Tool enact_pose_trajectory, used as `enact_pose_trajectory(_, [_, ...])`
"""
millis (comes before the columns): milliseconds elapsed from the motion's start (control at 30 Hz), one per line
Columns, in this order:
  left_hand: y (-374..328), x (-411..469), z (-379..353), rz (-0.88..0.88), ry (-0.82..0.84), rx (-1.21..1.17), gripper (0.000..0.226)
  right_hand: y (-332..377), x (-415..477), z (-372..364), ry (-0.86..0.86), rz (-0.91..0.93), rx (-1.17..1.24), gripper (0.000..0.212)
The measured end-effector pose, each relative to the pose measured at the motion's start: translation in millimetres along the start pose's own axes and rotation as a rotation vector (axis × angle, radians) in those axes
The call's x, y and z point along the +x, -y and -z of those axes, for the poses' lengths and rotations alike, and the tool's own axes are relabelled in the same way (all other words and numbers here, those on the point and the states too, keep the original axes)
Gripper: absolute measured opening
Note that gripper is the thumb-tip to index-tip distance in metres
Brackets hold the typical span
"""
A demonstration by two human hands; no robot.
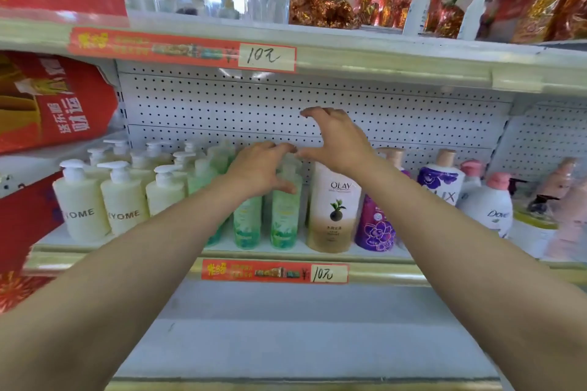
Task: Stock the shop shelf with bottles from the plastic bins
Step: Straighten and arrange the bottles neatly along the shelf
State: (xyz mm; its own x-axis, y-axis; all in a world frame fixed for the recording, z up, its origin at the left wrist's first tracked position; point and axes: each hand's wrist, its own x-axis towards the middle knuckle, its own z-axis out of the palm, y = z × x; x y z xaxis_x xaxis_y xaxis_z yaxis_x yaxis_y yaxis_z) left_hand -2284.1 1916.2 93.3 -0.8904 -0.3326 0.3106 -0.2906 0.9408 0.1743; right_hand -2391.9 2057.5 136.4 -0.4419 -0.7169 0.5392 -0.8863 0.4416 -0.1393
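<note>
White perforated metal backs the middle shelf (222, 246), whose gold front rail carries a red price tag (274, 272) marked "10". Both bare forearms reach in from below. The left hand (259, 170) rests over the upper parts of the green bottles (284, 216), fingers curled loosely across their blurred pump tops and thumb against the front of the nearest one; whether it actually grips a bottle cannot be told. The right hand (336, 138) is above and just right of the left, fingers spread and arched, thumb pointing toward the left hand's fingertips, holding nothing, in front of the pegboard and above the Olay bottle (333, 206). The green bottles stand upright in a cluster, between the cream pump bottles (101, 197) on the left and the Olay bottle on the right. Further right stand a purple bottle (376, 227), a Lux bottle (440, 181) and a white Dove bottle (489, 206), all upright. The upper shelf (349, 57) bears a second "10" tag (182, 47) and holds two white bottles (419, 6), tilted in this wide view, among red and gold packaging. Red bags (47, 101) occupy the left edge. No bins are visible.
</note>
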Motion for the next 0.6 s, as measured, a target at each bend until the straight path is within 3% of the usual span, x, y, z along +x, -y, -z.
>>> enact_pose_trajectory(133, [-25, -1, -17, 0.040, 0.057, 0.063, 0.084, -41, -20, -3, 0.079, -0.095, 0.075, 0.102])
enact_pose_trajectory(267, [-31, -2, -25, 0.062, 0.014, 0.056, 0.069, -65, -32, -16, 0.213, -0.150, 0.164, 0.121])
enact_pose_trajectory(400, [-30, 0, -32, 0.094, -0.012, -0.002, 0.055, -76, -37, -24, 0.220, -0.110, 0.159, 0.126])
enact_pose_trajectory(600, [-29, 3, -36, 0.110, 0.001, -0.007, 0.055, -80, -35, -28, 0.183, -0.099, 0.225, 0.116])
